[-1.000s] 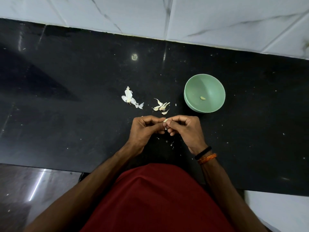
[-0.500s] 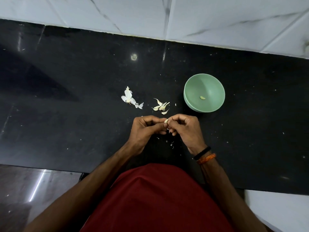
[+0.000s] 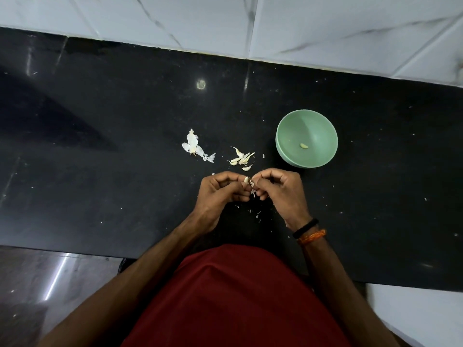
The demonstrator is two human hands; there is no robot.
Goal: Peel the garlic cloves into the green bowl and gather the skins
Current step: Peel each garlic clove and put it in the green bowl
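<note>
On the black stone tabletop (image 3: pixel 100 171), just in front of the person's red shirt (image 3: pixel 235 296), both hands meet over a scatter of tiny skin flecks (image 3: pixel 255 214). The left hand (image 3: pixel 220 194) has its fingers curled and pinches a garlic clove (image 3: pixel 246 180) between thumb and forefinger. The right hand (image 3: pixel 280 189), fingers curled likewise, pinches a strip of papery skin (image 3: pixel 252 189) that hangs from the clove, so the two hands are touching at their fingertips. A black band (image 3: pixel 305 227) and an orange thread (image 3: pixel 312 236) circle the right wrist.

Just beyond the hands lies a small heap of unpeeled garlic cloves (image 3: pixel 241 159), pale and curved, resting on the tabletop. To the left of that heap, a little apart, sits a clump of white garlic skins (image 3: pixel 194 146) with a stalk end attached. To the right of the heap stands the green bowl (image 3: pixel 288 136), upright, near the right hand but not touching it. One peeled clove (image 3: pixel 304 146) lies at the bottom of the bowl.

White specks dot the tabletop on all sides. Along the far edge runs a wall of white marbled tiles (image 3: pixel 325 21), and a round light reflection (image 3: pixel 201 84) shines on the dark surface below it.
</note>
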